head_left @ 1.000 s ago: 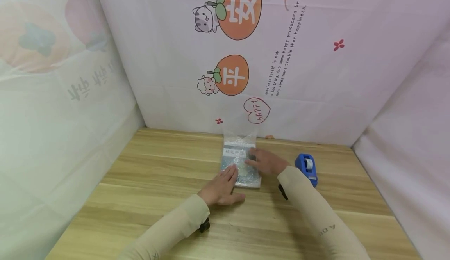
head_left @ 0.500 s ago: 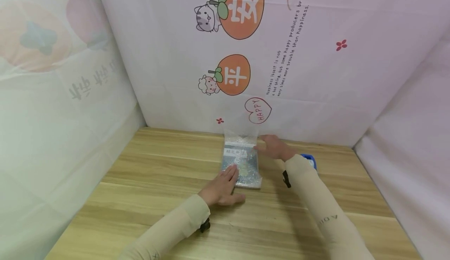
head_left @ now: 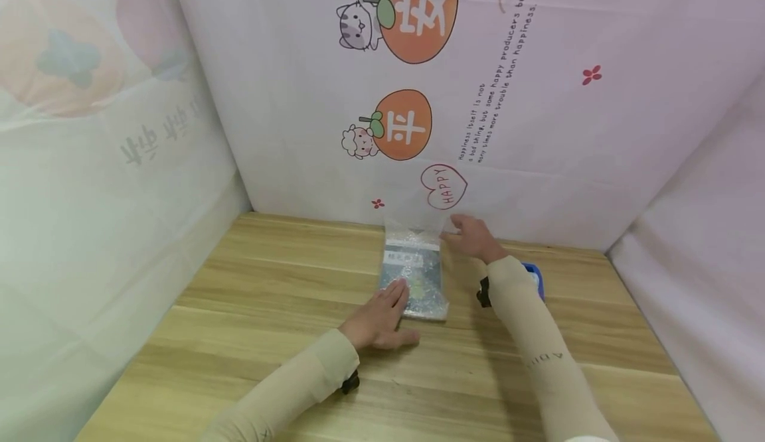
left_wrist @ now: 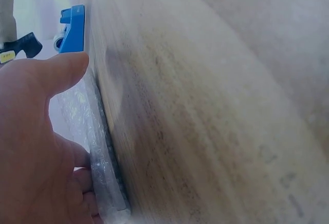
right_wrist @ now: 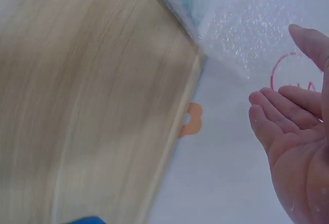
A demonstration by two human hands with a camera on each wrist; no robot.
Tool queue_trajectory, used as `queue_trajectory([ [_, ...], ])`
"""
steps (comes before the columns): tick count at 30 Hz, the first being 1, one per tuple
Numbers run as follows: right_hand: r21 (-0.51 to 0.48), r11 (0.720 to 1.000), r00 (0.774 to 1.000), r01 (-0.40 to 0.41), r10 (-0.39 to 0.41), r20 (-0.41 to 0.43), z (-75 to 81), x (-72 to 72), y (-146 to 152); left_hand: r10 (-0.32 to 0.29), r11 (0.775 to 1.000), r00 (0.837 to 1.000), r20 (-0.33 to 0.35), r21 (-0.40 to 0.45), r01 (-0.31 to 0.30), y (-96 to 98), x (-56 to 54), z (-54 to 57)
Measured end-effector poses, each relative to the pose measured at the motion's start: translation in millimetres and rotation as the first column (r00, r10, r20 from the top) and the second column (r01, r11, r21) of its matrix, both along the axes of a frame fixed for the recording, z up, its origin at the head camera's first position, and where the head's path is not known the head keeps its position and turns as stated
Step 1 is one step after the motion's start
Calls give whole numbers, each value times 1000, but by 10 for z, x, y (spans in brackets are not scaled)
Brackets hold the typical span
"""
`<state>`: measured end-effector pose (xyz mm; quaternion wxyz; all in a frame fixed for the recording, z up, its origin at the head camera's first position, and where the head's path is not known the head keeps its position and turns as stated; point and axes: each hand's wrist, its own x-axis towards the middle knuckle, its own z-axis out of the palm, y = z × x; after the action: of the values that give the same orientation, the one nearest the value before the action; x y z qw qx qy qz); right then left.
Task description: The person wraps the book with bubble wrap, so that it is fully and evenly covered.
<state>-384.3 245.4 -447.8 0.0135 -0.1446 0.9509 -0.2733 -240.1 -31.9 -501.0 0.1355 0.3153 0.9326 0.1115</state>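
Observation:
A blue-green book (head_left: 394, 273) lies on the wooden table, wrapped in clear bubble wrap (head_left: 414, 227). Past the book's far end, a loose flap of bubble wrap (right_wrist: 241, 34) stretches toward the back wall. My left hand (head_left: 378, 319) rests flat on the near left part of the wrapped book, fingers straight and thumb spread to the right. In the left wrist view the wrapped edge (left_wrist: 105, 162) runs beside the fingers. My right hand (head_left: 473, 236) is at the flap's right side, fingers extended; in the right wrist view the palm shows with nothing in it.
A blue tape dispenser (left_wrist: 73, 29) stands on the table (head_left: 269, 283) to the right, partly hidden behind the right sleeve (head_left: 532, 322) in the head view. A white printed cloth (head_left: 299, 97) hangs as a wall along the table's back edge, with more cloth at both sides.
My right hand has moved from the book's right side away to the far right corner by the loose flap. My left hand has stayed on the book.

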Motion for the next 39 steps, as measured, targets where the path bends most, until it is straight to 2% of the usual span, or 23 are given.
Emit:
queue_trajectory([
  [3, -59, 996, 996, 69, -65, 69, -56, -69, 13, 3, 1000, 1000, -7, -2, -3, -11, 4, 14],
  [7, -144, 981, 983, 130, -109, 145, -163, -121, 33, -6, 1000, 1000, -20, -14, 6, -12, 5, 22],
  [15, -348, 922, 967, 167, -85, 240, -458, -164, -12, -13, 1000, 1000, -15, -15, 13, -21, 7, -25],
  [22, -430, 877, 966, 214, -123, 229, -564, -255, -103, -21, 999, 999, -34, -24, 21, -18, 3, -11],
  [27, -491, 843, 972, 219, -147, 182, -552, -287, -156, -19, 1000, 999, -37, -21, 18, -24, -8, 7],
  [31, -507, 824, 966, 253, -189, 175, -528, -299, -166, -12, 1000, 999, -35, -26, 12, -17, -13, 14],
  [33, -496, 829, 965, 260, -211, 154, -512, -304, -166, -11, 1000, 999, -32, -26, 10, -13, -13, 13],
  [35, -470, 848, 969, 245, -221, 107, -487, -309, -168, -9, 1000, 1000, -29, -26, 8, -9, -13, 8],
  [39, -393, 904, 982, 166, -188, -18, -399, -317, -188, -5, 1000, 1000, -26, -21, 5, -4, -15, 4],
])
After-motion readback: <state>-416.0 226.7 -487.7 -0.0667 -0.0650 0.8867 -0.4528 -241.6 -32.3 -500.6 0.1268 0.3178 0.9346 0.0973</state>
